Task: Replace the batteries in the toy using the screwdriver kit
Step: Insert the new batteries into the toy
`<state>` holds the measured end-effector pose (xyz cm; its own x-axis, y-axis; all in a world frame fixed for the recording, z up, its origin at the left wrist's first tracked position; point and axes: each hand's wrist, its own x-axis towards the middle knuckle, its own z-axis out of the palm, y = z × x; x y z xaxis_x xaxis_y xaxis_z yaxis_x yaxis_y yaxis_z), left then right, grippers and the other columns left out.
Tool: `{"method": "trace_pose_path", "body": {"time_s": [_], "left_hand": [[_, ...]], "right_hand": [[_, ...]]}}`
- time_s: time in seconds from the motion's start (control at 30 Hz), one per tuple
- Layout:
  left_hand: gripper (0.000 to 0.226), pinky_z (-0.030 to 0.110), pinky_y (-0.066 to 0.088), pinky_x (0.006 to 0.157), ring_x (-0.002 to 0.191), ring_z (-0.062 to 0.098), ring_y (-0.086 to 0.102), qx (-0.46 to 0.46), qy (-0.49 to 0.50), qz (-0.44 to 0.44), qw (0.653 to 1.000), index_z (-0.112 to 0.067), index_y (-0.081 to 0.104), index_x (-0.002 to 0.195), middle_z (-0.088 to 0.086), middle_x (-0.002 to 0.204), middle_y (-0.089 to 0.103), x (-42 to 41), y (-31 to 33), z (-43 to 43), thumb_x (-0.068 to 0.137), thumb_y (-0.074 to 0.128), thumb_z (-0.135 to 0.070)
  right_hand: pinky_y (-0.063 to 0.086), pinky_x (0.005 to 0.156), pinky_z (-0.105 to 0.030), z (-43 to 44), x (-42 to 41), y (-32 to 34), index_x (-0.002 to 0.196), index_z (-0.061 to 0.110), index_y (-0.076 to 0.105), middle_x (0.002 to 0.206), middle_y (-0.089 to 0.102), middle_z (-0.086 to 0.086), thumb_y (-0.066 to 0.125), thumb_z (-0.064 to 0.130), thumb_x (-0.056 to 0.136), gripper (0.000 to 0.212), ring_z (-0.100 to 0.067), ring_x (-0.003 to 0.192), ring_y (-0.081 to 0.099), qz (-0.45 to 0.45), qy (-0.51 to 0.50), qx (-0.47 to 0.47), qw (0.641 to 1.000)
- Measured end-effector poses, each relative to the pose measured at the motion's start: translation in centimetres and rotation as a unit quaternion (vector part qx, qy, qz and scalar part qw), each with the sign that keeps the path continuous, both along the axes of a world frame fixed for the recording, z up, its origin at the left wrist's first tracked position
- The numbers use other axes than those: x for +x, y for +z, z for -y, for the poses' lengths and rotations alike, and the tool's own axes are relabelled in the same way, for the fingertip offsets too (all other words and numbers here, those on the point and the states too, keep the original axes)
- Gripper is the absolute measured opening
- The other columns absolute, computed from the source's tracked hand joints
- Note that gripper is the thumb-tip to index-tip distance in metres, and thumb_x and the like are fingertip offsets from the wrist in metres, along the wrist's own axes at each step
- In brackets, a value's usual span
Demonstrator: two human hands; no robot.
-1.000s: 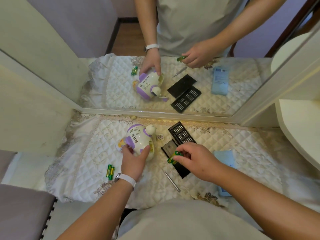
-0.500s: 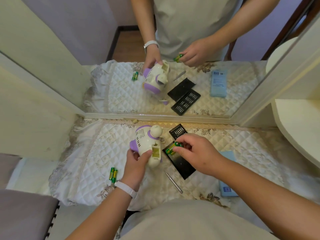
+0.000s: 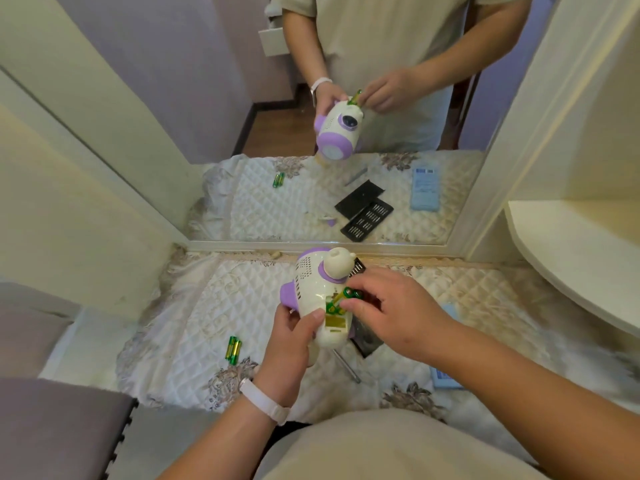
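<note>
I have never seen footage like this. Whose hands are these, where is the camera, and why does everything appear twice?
No machine here: a person works with bare hands, filmed by one camera worn on the head, looking down. The mirror at the back repeats the scene. The left hand holds the toy above the cloth; the right hand pinches green batteries at its open compartment. On the cloth lie loose batteries, a screwdriver, the black bit kit and a blue packet.

- Counter (image 3: 90,344), covered by a quilted cream cloth (image 3: 207,306), set against a mirror (image 3: 304,202)
- Two green batteries (image 3: 233,350), side by side
- Screwdriver (image 3: 348,367) beside the black kit case (image 3: 369,341) (partly hidden)
- Blue box (image 3: 446,377), right
</note>
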<state>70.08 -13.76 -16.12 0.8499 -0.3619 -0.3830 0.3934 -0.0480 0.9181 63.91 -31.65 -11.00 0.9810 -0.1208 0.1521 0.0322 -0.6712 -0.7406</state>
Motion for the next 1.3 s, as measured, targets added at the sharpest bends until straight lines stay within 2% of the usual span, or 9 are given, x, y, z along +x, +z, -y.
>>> {"method": "trace_pose_path", "body": {"time_s": [0.1, 0.23, 0.5, 0.73, 0.87, 1.07, 1.13, 1.2, 1.3], "left_hand": [[0.071, 0.064, 0.047, 0.101, 0.116, 0.04, 0.063, -0.004, -0.003, 0.007, 1.0, -0.017, 0.054, 0.131, 0.015, 0.123, 0.068, -1.0, 0.0, -0.2, 0.067, 0.074, -0.041], [0.07, 0.058, 0.048, 0.1, 0.117, 0.043, 0.061, -0.004, -0.007, 0.007, 1.0, -0.016, 0.056, 0.128, 0.018, 0.121, 0.068, -2.4, 0.2, 0.1, 0.065, 0.073, -0.042], [0.066, 0.061, 0.045, 0.102, 0.119, 0.045, 0.059, -0.017, 0.01, -0.003, 1.0, -0.016, 0.057, 0.13, 0.02, 0.124, 0.066, -3.9, -0.8, -0.2, 0.07, 0.073, -0.039], [0.062, 0.053, 0.039, 0.086, 0.106, 0.044, 0.061, -0.008, 0.028, -0.04, 0.999, -0.021, 0.058, 0.128, 0.032, 0.125, 0.06, -5.1, -1.5, -2.4, 0.073, 0.073, -0.046], [0.075, 0.041, 0.056, 0.08, 0.11, 0.038, 0.066, -0.037, 0.028, -0.042, 0.998, -0.011, 0.051, 0.135, 0.023, 0.126, 0.066, -4.5, -2.1, -4.3, 0.07, 0.072, -0.039], [0.075, 0.059, 0.048, 0.102, 0.116, 0.038, 0.064, -0.014, 0.018, -0.067, 0.998, -0.011, 0.05, 0.137, 0.02, 0.127, 0.066, -2.1, -3.6, -6.7, 0.071, 0.075, -0.037], [0.06, 0.052, 0.056, 0.092, 0.106, 0.028, 0.07, 0.024, 0.013, -0.062, 0.998, -0.016, 0.052, 0.13, 0.015, 0.121, 0.07, -1.0, -4.3, -7.6, 0.078, 0.078, -0.03], [0.044, 0.028, 0.06, 0.074, 0.09, 0.008, 0.073, 0.05, 0.003, -0.047, 0.998, -0.018, 0.051, 0.126, 0.008, 0.113, 0.071, 0.1, -5.1, -8.4, 0.088, 0.073, -0.016], [0.058, 0.013, 0.053, 0.066, 0.087, 0.001, 0.07, 0.089, -0.033, -0.02, 0.995, -0.017, 0.044, 0.137, -0.001, 0.112, 0.069, 2.3, -6.6, -9.7, 0.087, 0.074, -0.012]], "right_hand": [[0.039, 0.074, -0.015, -0.6, -1.2, 0.1, 0.104, 0.016, 0.068, 0.093, 0.062, 0.004, 0.053, 0.041, 0.09, 0.032, -0.006, 0.083, 0.051, 0.037, 0.016, -0.049, 0.998], [0.04, 0.067, -0.02, -1.4, -2.6, -0.1, 0.096, 0.013, 0.066, 0.087, 0.061, 0.0, 0.052, 0.036, 0.089, 0.028, -0.011, 0.076, 0.051, 0.083, 0.033, -0.095, 0.992], [0.04, 0.067, -0.014, -1.9, -4.4, -1.3, 0.102, 0.018, 0.065, 0.085, 0.041, 0.023, 0.058, 0.039, 0.085, 0.028, 0.003, 0.075, 0.044, 0.053, 0.005, 0.002, 0.999], [0.048, 0.072, -0.02, -4.9, -5.4, -2.9, 0.098, 0.028, 0.059, 0.093, 0.054, 0.011, 0.067, 0.024, 0.087, 0.014, -0.006, 0.081, 0.054, -0.03, -0.068, 0.179, 0.981], [0.054, 0.072, -0.029, -7.1, -4.8, -3.8, 0.097, 0.03, 0.057, 0.092, 0.061, 0.004, 0.069, 0.027, 0.086, 0.016, -0.015, 0.079, 0.061, -0.077, -0.109, 0.271, 0.953], [0.057, 0.076, -0.034, -9.8, -2.3, -6.1, 0.101, 0.029, 0.059, 0.097, 0.063, 0.002, 0.069, 0.027, 0.086, 0.018, -0.016, 0.082, 0.065, -0.123, -0.151, 0.296, 0.935], [0.056, 0.075, -0.027, -10.6, -1.3, -6.8, 0.104, 0.027, 0.059, 0.097, 0.064, 0.005, 0.066, 0.024, 0.088, 0.017, -0.01, 0.08, 0.064, -0.15, -0.164, 0.304, 0.926], [0.055, 0.075, -0.024, -11.3, -0.4, -7.7, 0.105, 0.028, 0.06, 0.097, 0.064, 0.008, 0.065, 0.023, 0.09, 0.017, -0.006, 0.081, 0.063, -0.178, -0.16, 0.296, 0.925], [0.055, 0.081, -0.032, -12.7, 1.3, -9.8, 0.111, 0.025, 0.061, 0.099, 0.064, 0.008, 0.064, 0.023, 0.09, 0.021, -0.009, 0.084, 0.063, -0.217, -0.166, 0.269, 0.924]]}}
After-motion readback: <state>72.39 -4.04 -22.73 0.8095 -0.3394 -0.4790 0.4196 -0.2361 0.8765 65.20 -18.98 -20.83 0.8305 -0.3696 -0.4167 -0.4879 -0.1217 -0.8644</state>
